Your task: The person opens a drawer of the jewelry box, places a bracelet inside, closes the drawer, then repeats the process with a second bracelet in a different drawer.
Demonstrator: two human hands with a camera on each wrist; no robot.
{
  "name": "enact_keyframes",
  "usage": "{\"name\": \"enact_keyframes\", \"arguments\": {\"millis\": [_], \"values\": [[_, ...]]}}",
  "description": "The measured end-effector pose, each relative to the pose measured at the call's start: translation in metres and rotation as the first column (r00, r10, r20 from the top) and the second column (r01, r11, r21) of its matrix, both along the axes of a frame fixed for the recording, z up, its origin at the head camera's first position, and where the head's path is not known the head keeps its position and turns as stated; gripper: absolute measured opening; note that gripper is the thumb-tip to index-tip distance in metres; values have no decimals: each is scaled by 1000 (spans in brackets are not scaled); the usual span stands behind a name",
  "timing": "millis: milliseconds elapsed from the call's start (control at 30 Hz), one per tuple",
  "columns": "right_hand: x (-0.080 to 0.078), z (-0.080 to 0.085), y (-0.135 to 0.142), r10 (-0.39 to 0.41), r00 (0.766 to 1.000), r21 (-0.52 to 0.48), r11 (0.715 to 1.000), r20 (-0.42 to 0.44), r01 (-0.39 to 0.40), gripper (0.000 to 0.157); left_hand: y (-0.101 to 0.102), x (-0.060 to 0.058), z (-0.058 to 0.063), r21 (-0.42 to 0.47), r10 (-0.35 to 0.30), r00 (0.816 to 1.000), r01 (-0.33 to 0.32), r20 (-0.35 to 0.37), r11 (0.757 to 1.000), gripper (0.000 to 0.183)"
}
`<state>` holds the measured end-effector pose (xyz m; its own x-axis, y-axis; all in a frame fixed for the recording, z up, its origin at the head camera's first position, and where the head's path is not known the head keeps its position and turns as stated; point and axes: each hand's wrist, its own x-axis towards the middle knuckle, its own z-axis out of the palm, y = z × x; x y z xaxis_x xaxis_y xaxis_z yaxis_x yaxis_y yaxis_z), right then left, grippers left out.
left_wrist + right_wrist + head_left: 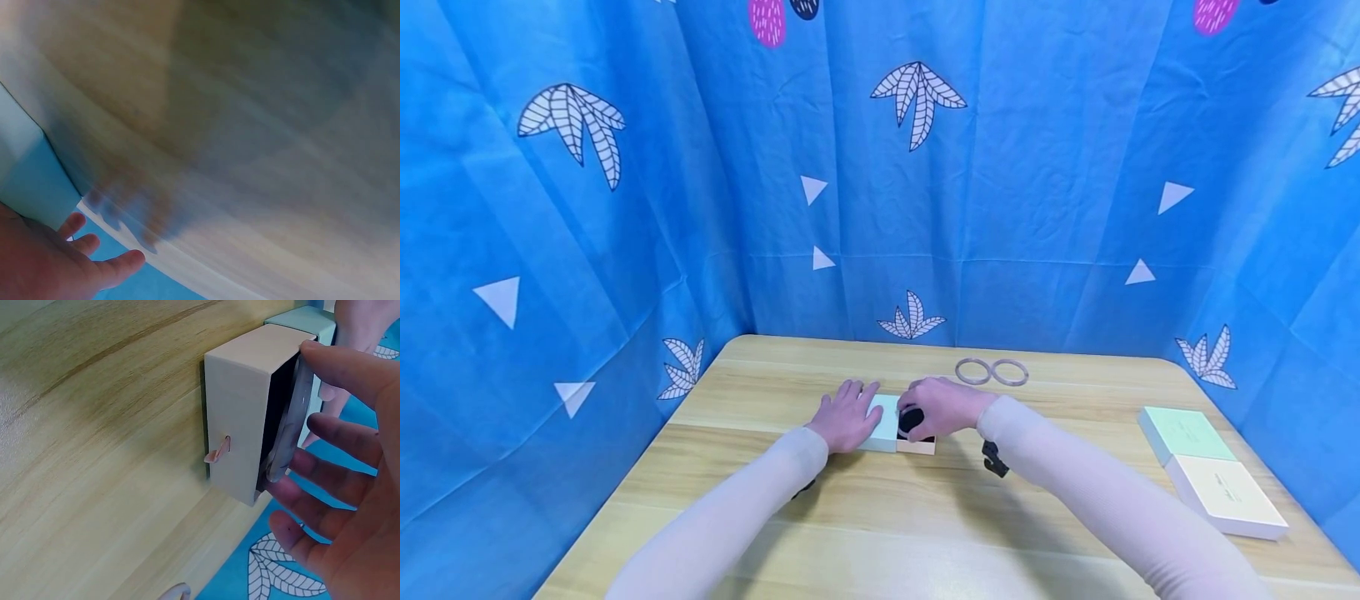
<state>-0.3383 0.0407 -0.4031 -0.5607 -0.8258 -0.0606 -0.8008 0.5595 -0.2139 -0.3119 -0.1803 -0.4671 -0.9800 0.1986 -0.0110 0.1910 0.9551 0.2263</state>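
Note:
My left hand [846, 417] rests with extended fingers on the mint-green cover [886, 425] of a small drawer box. The box's cream drawer [236, 412] is pulled out to the right, with a dark interior and a small ribbon tab [219, 452] on its front. At the drawer's opening, my right hand [943, 404] holds a greyish, translucent bangle [294, 425] between thumb and fingers. The bangle leans tilted against the dark interior in the right wrist view. In the left wrist view the left hand [56, 265] appears at the lower corner, without the box.
Two pale purple bangles lie side by side behind the right hand, a left bangle [973, 383] and a right bangle [1010, 384]. At the table's right side sit a mint-green box [1191, 433] and a cream box [1225, 492], touching. A blue patterned curtain [1037, 167] surrounds the wooden table [880, 533].

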Motion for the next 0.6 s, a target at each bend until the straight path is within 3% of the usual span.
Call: {"name": "enact_keyframes", "arguments": {"millis": [600], "values": [[-4, -8, -1, 23, 1000, -5, 1000, -14, -23, 49, 2, 1, 1, 6, 13, 1000, -13, 13, 1000, 65]]}}
